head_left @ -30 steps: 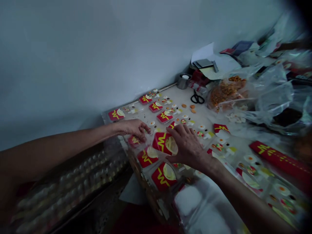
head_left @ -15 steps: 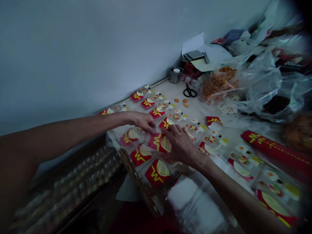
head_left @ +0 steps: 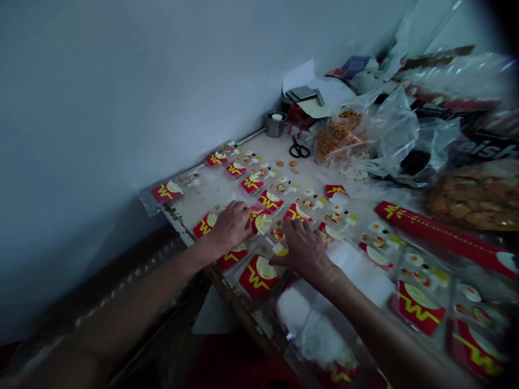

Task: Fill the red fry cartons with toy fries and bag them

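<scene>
Presently | hands [head_left: 230,229] [head_left: 305,249] half-curled beside red packet [head_left: 262,222], hold unclear | table edge [head_left: 179,228] close at left | bare tabletop [head_left: 211,190] ahead

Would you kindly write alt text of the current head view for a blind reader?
A person's left hand and right hand flank a clear packet showing red and yellow, among similar packets on a worn white table. Beyond are black scissors, a metal cup and plastic bags.

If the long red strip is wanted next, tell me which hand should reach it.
Right, probably: the right hand is nearer the long red strip; the left hand is farther across the table.
</scene>
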A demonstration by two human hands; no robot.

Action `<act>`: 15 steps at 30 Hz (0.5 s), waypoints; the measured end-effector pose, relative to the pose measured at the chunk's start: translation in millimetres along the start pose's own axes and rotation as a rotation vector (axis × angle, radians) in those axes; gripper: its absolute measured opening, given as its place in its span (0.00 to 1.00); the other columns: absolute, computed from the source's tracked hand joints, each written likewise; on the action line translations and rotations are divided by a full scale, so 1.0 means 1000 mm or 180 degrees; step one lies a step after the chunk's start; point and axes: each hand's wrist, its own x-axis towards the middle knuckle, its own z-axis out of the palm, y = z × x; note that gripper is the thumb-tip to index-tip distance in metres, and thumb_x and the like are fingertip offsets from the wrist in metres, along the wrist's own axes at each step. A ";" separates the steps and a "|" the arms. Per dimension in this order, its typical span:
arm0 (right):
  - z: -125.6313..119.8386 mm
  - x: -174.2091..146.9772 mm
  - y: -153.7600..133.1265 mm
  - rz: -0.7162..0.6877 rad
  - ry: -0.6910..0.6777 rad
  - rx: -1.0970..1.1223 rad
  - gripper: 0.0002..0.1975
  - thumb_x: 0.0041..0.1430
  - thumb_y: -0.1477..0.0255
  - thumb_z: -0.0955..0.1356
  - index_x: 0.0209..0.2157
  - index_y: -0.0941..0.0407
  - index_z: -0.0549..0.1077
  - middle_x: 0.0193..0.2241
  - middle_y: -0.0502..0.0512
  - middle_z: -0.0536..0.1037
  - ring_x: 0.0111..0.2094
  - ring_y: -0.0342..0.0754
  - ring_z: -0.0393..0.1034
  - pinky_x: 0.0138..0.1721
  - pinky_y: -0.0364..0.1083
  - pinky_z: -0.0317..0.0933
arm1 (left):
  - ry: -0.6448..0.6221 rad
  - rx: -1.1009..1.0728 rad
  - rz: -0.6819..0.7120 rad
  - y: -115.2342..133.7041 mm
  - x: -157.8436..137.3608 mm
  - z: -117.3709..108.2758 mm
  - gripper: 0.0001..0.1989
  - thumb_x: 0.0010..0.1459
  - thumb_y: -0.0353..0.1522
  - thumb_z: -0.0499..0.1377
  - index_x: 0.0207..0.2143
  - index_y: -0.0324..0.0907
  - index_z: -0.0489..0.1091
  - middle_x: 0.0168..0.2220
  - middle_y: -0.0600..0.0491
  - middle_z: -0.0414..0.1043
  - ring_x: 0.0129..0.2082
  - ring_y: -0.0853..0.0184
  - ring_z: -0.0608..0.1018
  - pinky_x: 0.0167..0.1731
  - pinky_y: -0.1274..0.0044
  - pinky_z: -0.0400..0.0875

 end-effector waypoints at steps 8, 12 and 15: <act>0.012 -0.009 -0.001 0.0360 -0.0038 0.0226 0.40 0.42 0.53 0.78 0.52 0.61 0.69 0.48 0.70 0.72 0.50 0.66 0.65 0.46 0.58 0.65 | -0.0338 0.0284 -0.0376 0.016 0.031 -0.017 0.12 0.60 0.24 0.54 0.39 0.33 0.77 0.40 0.36 0.77 0.42 0.51 0.79 0.41 0.66 0.71; 0.003 -0.008 -0.007 0.0337 0.0083 0.0307 0.37 0.42 0.52 0.78 0.49 0.60 0.71 0.47 0.70 0.72 0.49 0.65 0.65 0.45 0.58 0.65 | -0.0247 0.0231 -0.0539 0.034 0.035 -0.025 0.11 0.59 0.28 0.57 0.40 0.35 0.78 0.37 0.38 0.79 0.40 0.52 0.80 0.38 0.69 0.70; -0.007 -0.005 -0.010 0.0221 0.0348 0.0398 0.39 0.41 0.53 0.78 0.52 0.60 0.71 0.48 0.71 0.72 0.51 0.68 0.64 0.47 0.60 0.64 | 0.0034 -0.0183 -0.0271 0.050 0.020 -0.030 0.09 0.61 0.31 0.59 0.39 0.39 0.78 0.38 0.44 0.80 0.40 0.58 0.80 0.38 0.72 0.68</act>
